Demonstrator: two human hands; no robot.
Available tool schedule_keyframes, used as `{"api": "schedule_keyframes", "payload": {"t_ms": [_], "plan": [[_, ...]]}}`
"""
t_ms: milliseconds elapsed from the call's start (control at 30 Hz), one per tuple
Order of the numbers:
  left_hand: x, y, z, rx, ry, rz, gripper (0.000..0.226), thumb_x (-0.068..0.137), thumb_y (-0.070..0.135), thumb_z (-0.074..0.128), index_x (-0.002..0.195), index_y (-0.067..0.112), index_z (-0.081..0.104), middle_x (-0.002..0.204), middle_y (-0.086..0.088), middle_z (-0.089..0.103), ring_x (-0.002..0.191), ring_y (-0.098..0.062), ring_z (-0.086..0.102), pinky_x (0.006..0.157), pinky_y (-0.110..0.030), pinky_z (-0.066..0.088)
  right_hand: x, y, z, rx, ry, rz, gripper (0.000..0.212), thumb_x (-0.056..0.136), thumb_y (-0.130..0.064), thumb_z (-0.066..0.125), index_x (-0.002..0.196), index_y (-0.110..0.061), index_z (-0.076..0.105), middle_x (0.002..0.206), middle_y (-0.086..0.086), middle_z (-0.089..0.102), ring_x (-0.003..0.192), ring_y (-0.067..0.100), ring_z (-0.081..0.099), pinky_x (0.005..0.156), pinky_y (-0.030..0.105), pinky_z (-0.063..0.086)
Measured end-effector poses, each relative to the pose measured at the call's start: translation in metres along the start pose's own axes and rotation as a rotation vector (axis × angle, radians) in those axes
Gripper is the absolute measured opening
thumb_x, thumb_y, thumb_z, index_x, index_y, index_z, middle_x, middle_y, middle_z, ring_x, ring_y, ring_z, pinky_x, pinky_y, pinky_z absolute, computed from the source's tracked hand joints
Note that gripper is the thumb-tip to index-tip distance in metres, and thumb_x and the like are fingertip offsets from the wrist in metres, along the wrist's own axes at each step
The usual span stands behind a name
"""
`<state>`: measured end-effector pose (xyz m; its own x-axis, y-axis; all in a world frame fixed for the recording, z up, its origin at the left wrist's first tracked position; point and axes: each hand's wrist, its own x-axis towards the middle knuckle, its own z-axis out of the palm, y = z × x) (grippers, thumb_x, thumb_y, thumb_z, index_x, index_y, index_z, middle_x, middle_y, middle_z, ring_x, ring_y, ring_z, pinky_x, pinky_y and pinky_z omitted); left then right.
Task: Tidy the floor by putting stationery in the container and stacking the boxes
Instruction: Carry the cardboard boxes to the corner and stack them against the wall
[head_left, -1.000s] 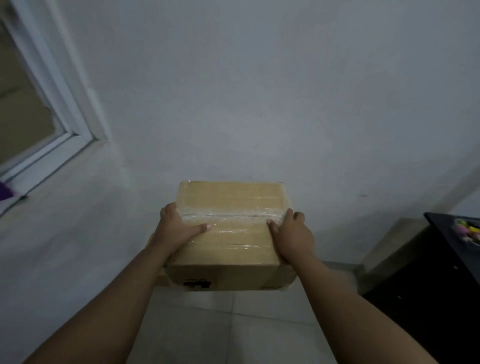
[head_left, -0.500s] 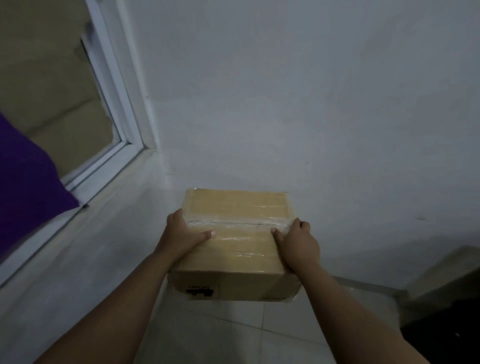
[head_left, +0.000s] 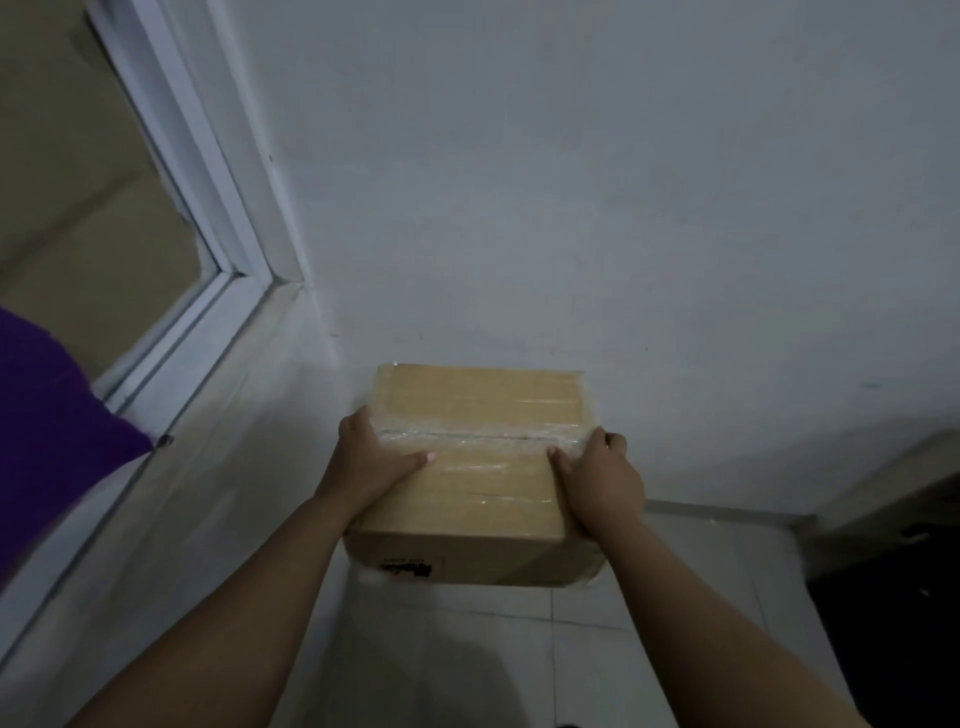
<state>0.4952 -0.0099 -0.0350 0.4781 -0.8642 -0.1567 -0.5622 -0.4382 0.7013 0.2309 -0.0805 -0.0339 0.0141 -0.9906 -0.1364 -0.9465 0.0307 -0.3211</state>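
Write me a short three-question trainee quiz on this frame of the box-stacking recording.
1. True or false: both hands hold the cardboard box.
2. Which lies to the box's left? A) window frame B) black furniture C) a second box
3. Fill in: the box's top seam is sealed with clear ____.

Key:
1. True: the left hand and right hand each have a grip on one side, thumbs on top.
2. A
3. tape
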Motion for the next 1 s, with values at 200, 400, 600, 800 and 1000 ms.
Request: {"api": "schedule_keyframes", "payload": {"t_ms": [200,400,600,800,1000], "plan": [[0.017,-0.017,0.024,-0.043,-0.066,-0.054,0.100,0.050,0.064,0.076,0.131,0.021,0.036,0.136,-0.005,0.037,0.116,-0.024,0.050,0.092,-0.032,0.043,0.012,0.003,0.020,-0.020,-0.056,0.055,0.072,0.091,-0.059,0.041,0.140,-0.008,0.030,0.143,0.011,0.031,0.101,0.032,0.061,0.076,0.037,0.050],[0.041,-0.018,0.045,-0.049,-0.105,-0.096,0.103,0.053,0.060,0.079,0.136,0.018,0.035,0.139,-0.006,0.036,0.120,-0.025,0.050,0.100,-0.039,0.046,0.040,0.010,0.035,-0.069,-0.079,0.076,0.072,0.090,-0.060,0.041,0.140,-0.009,0.032,0.143,0.010,0.033,0.102,0.032,0.061,0.074,0.035,0.050],[0.068,-0.024,0.085,-0.058,-0.131,-0.140,0.114,0.058,0.054,0.081,0.146,0.016,0.020,0.150,-0.007,0.023,0.135,-0.026,0.035,0.109,-0.039,0.037,0.075,0.030,0.065,-0.048,-0.127,0.103,0.072,0.089,-0.060,0.042,0.139,-0.009,0.033,0.145,0.009,0.032,0.103,0.033,0.061,0.074,0.036,0.049],[0.085,-0.040,0.134,-0.114,-0.182,-0.131,0.105,0.056,0.053,0.082,0.140,0.021,0.027,0.138,-0.005,0.035,0.124,-0.025,0.044,0.100,-0.041,0.045,0.097,0.057,0.098,-0.048,-0.158,0.169,0.072,0.089,-0.058,0.045,0.141,-0.010,0.030,0.147,0.007,0.030,0.102,0.031,0.061,0.075,0.036,0.050],[0.101,-0.074,0.193,-0.117,-0.248,-0.155,0.112,0.052,0.063,0.078,0.141,0.033,0.017,0.142,0.000,0.032,0.124,-0.021,0.042,0.089,-0.031,0.043,0.116,0.093,0.150,-0.028,-0.204,0.225,0.069,0.088,-0.058,0.045,0.139,-0.013,0.032,0.146,0.004,0.030,0.096,0.027,0.063,0.069,0.031,0.045]]}}
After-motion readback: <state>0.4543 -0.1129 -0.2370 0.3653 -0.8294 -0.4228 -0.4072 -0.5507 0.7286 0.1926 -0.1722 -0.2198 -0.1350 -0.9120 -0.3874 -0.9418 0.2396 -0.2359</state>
